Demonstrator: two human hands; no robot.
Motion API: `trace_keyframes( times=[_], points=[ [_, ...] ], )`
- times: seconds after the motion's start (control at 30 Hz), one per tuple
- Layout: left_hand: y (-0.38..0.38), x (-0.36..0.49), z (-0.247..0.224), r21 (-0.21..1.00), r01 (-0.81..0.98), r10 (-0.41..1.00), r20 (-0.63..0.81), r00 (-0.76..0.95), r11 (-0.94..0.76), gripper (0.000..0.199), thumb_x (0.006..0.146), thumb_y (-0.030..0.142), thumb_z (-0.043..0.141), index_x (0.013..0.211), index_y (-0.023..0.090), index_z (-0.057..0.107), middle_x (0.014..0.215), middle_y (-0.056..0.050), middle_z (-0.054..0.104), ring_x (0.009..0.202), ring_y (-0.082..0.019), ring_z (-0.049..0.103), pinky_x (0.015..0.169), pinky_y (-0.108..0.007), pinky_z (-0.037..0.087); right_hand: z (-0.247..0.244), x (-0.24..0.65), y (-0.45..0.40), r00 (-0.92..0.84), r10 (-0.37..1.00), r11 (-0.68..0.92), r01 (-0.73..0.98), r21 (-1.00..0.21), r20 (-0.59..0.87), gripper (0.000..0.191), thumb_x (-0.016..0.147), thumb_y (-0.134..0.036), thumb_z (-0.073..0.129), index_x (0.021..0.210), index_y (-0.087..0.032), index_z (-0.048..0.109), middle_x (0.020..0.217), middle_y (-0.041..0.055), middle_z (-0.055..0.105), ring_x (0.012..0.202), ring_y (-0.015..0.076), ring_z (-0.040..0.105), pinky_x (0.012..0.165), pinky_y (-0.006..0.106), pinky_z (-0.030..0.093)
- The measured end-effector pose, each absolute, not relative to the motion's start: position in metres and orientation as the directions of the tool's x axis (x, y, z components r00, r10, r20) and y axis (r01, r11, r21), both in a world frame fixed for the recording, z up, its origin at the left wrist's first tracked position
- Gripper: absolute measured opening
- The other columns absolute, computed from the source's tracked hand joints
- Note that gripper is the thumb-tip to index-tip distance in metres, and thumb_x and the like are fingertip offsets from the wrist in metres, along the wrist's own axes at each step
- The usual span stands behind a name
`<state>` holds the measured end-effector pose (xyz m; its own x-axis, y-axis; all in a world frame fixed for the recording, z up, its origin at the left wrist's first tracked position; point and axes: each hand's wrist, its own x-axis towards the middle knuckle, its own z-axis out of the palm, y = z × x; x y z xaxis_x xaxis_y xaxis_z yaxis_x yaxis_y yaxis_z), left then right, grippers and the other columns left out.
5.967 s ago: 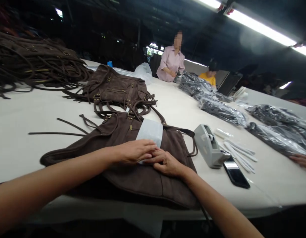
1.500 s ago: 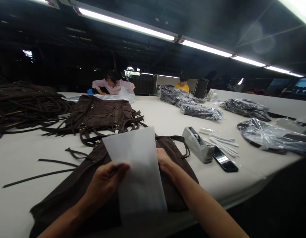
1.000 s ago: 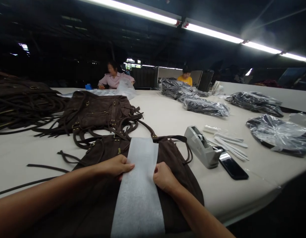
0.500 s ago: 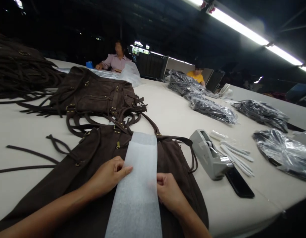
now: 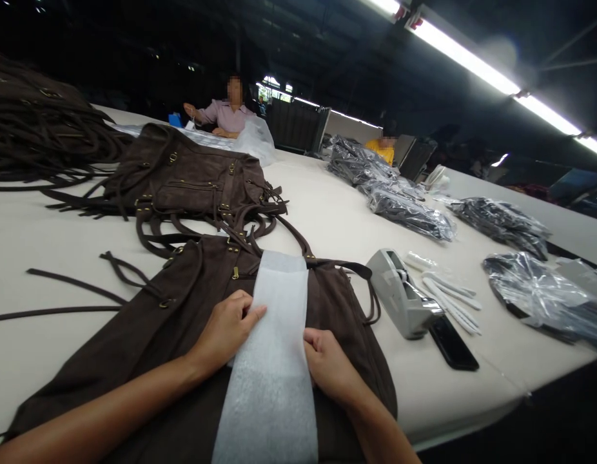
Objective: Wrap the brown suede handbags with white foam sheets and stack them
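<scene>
A long strip of thin white wrapping sheet (image 5: 274, 361) lies lengthwise over a dark brown bag (image 5: 182, 335) spread on the table. My left hand (image 5: 231, 328) is closed on the strip's left edge, thumb on top and fingertips partly hidden. At the right edge, my right hand (image 5: 330, 361) pinches the same strip between thumb and curled fingers. The strip's far end shows a folded layer near the bag's top, beside a brass zipper pull (image 5: 235, 272).
A grey tape dispenser (image 5: 405, 296), a black phone (image 5: 453, 341) and white cords (image 5: 450, 299) lie to the right. Plastic-wrapped bundles (image 5: 409, 209) sit further off. Beyond my bag is another brown bag (image 5: 187, 174); bags are piled (image 5: 47, 129) at left. Two people sit at the back.
Both hands keep their grip on the strip with only slight movement. The view has shifted slightly. The far person in a pink shirt has raised a hand.
</scene>
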<state>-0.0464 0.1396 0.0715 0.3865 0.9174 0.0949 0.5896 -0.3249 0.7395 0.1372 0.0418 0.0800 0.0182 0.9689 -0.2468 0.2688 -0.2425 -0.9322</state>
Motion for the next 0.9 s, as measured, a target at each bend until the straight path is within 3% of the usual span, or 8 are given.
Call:
trace_keyframes(
  times=[0.17, 0.3, 0.4, 0.5, 0.57, 0.67, 0.8, 0.9],
  points=[
    [0.142, -0.042, 0.069, 0.668, 0.639, 0.911, 0.157, 0.381, -0.382, 0.032, 0.084, 0.042, 0.044, 0.059, 0.022, 0.037, 0.075, -0.002, 0.047, 0.065, -0.017, 0.049, 0.066, -0.032, 0.035, 0.079, 0.14, 0.034, 0.132, 0.949, -0.314, 0.455, -0.833, -0.286, 0.035, 0.085, -0.034, 0.054, 0.055, -0.019, 0.044, 0.044, -0.0047, 0.042, 0.039, 0.0093, 0.041, 0.039, 0.021, 0.023],
    [0.143, -0.041, 0.069, 0.633, 0.64, 0.886, 0.177, 0.429, -0.436, 0.03, 0.086, 0.036, 0.045, 0.06, 0.021, 0.038, 0.079, -0.003, 0.049, 0.066, -0.016, 0.051, 0.064, -0.031, 0.036, 0.107, 0.144, 0.027, 0.261, 0.965, -0.227, 0.775, -0.59, -0.029, 0.022, 0.085, -0.027, 0.06, 0.065, -0.018, 0.062, 0.058, -0.0003, 0.06, 0.055, 0.015, 0.056, 0.054, 0.025, 0.035],
    [0.144, -0.041, 0.068, 0.61, 0.635, 0.864, 0.186, 0.467, -0.475, 0.031, 0.088, 0.034, 0.046, 0.06, 0.021, 0.041, 0.081, -0.003, 0.05, 0.069, -0.016, 0.053, 0.066, -0.03, 0.038, 0.138, 0.136, 0.027, 0.157, 0.93, 0.022, 0.879, -0.477, 0.333, 0.015, 0.092, -0.026, 0.053, 0.089, -0.019, 0.067, 0.08, 0.0041, 0.068, 0.072, 0.0187, 0.063, 0.069, 0.03, 0.045],
    [0.145, -0.042, 0.068, 0.583, 0.638, 0.848, 0.19, 0.495, -0.504, 0.028, 0.089, 0.031, 0.047, 0.063, 0.019, 0.046, 0.083, -0.003, 0.051, 0.073, -0.016, 0.055, 0.068, -0.029, 0.039, 0.15, 0.122, 0.042, -0.194, 0.861, 0.398, 0.833, -0.385, 0.471, 0.022, 0.096, -0.023, 0.047, 0.107, -0.017, 0.065, 0.104, 0.0088, 0.067, 0.099, 0.0197, 0.062, 0.089, 0.031, 0.049],
    [0.145, -0.042, 0.068, 0.562, 0.65, 0.843, 0.184, 0.506, -0.512, 0.027, 0.091, 0.028, 0.045, 0.066, 0.019, 0.049, 0.083, -0.003, 0.052, 0.074, -0.016, 0.055, 0.068, -0.028, 0.04, 0.136, 0.116, 0.056, -0.362, 0.826, 0.512, 0.802, -0.308, 0.431, 0.033, 0.098, -0.025, 0.046, 0.124, -0.012, 0.06, 0.127, 0.0133, 0.061, 0.121, 0.0221, 0.054, 0.104, 0.035, 0.044],
    [0.144, -0.043, 0.07, 0.51, 0.691, 0.847, 0.167, 0.504, -0.512, 0.03, 0.093, 0.031, 0.046, 0.066, 0.018, 0.05, 0.084, -0.002, 0.052, 0.07, -0.015, 0.055, 0.063, -0.029, 0.039, 0.096, 0.115, 0.069, -0.391, 0.885, 0.447, 0.865, -0.228, 0.251, 0.055, 0.099, -0.034, 0.044, 0.143, -0.002, 0.04, 0.152, 0.02, 0.037, 0.144, 0.0269, 0.03, 0.117, 0.044, 0.031],
    [0.142, -0.043, 0.075, 0.42, 0.753, 0.859, 0.171, 0.482, -0.506, 0.029, 0.093, 0.035, 0.051, 0.071, 0.018, 0.054, 0.091, -0.004, 0.055, 0.074, -0.019, 0.057, 0.058, -0.03, 0.04, 0.062, 0.118, 0.067, -0.302, 0.95, 0.313, 0.927, -0.205, 0.083, 0.065, 0.1, -0.04, 0.039, 0.15, -0.001, 0.026, 0.16, 0.017, 0.016, 0.15, 0.0241, 0.011, 0.123, 0.045, 0.019],
    [0.14, -0.045, 0.081, 0.356, 0.791, 0.866, 0.247, 0.434, -0.498, 0.017, 0.088, 0.032, 0.061, 0.086, 0.015, 0.058, 0.106, -0.01, 0.055, 0.098, -0.027, 0.056, 0.075, -0.036, 0.049, 0.062, 0.116, 0.063, -0.273, 0.959, 0.284, 0.935, -0.21, 0.081, 0.064, 0.101, -0.041, 0.037, 0.151, -0.003, 0.026, 0.16, 0.0146, 0.013, 0.15, 0.0218, 0.008, 0.123, 0.044, 0.016]
  ],
)
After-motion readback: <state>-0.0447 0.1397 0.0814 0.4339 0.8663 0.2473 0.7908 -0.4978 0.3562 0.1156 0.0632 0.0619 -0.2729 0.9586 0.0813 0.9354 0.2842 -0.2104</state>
